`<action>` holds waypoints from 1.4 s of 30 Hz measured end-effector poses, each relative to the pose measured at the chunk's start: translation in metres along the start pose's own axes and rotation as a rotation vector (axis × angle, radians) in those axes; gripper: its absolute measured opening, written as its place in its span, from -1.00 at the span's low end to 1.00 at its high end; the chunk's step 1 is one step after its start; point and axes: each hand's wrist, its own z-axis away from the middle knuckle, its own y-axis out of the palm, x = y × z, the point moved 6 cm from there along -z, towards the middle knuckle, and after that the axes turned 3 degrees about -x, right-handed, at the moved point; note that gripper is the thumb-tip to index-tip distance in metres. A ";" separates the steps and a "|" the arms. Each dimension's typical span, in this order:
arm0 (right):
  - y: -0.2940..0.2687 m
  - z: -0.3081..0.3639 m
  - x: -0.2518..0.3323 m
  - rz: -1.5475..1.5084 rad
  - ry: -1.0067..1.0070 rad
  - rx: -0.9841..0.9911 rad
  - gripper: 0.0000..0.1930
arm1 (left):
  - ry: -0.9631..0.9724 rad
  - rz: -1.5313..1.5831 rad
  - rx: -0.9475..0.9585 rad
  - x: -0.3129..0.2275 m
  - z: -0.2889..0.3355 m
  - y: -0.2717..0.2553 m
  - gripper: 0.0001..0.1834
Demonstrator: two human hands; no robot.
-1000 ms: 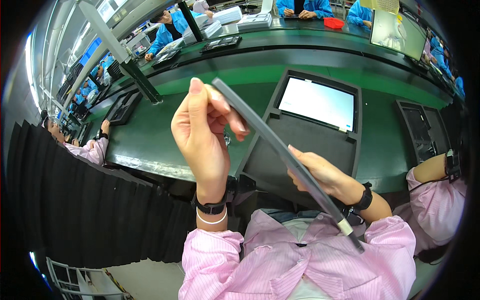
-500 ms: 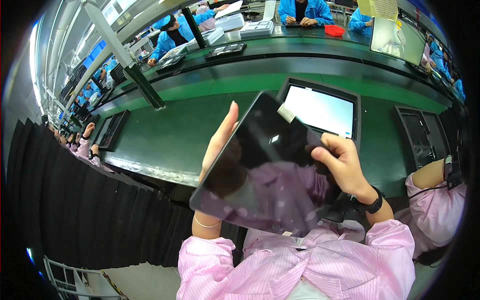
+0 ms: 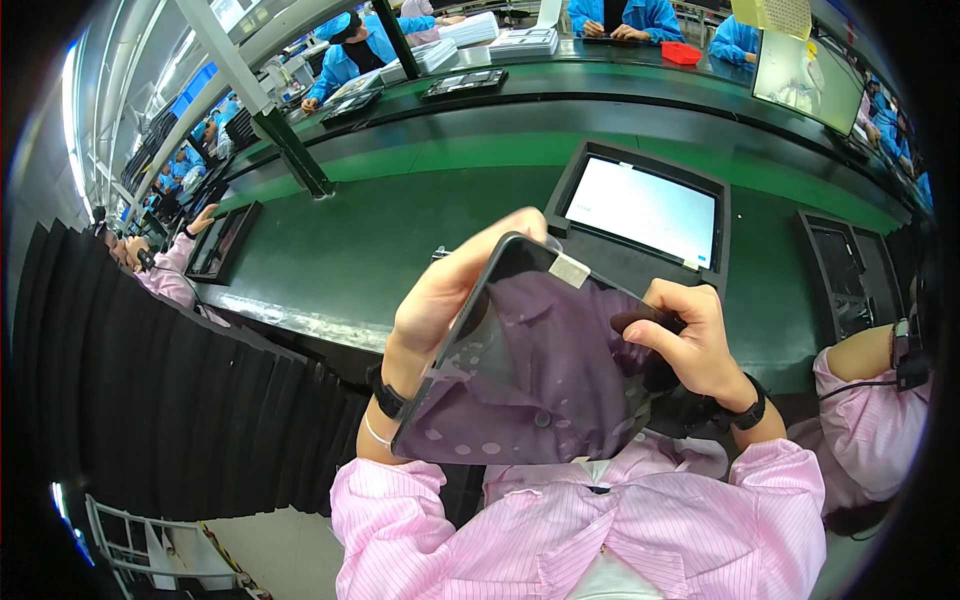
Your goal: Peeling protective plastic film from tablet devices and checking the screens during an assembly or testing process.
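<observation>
A tablet (image 3: 540, 370) with a dark glossy screen is tilted up in front of my chest and mirrors my pink striped smock. A pale tab (image 3: 569, 270) sticks to its upper edge. My right hand (image 3: 690, 340) grips the right edge, thumb on the screen and fingers behind. My left hand (image 3: 450, 285) is closed at the upper left edge, its fingers bent over by the top corner and partly hidden. Just beyond, a second tablet with a lit white screen (image 3: 642, 212) lies in a black tray (image 3: 722, 240) on the green bench.
Black trays sit on the green bench (image 3: 400, 220), one at the far left (image 3: 222, 243) and one at the right (image 3: 850, 275). Co-workers' arms reach in on both sides. A metal post (image 3: 290, 150) rises from the bench. Across it, people in blue work beside a red bin (image 3: 681, 53).
My left hand has moved from behind the left edge up to the top corner, its fingers now bent over. The tablet has tipped, its upper edge lower. My right hand keeps its grip.
</observation>
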 end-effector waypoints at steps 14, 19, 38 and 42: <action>0.012 -0.014 -0.020 -0.615 -0.006 0.152 -0.47 | -0.042 -0.207 0.065 -0.005 -0.041 0.096 -0.76; 0.009 -0.014 -0.001 -0.608 -0.312 0.314 -0.43 | -0.036 -0.262 0.096 0.002 -0.047 0.103 -0.76; -0.045 -0.014 -0.018 -0.317 -0.203 -0.304 -0.72 | 0.042 -0.942 -0.128 -0.043 0.004 0.098 -0.15; -0.065 -0.006 0.043 0.344 -0.423 -0.529 -0.77 | 0.317 -1.135 -0.170 -0.062 0.056 0.079 0.18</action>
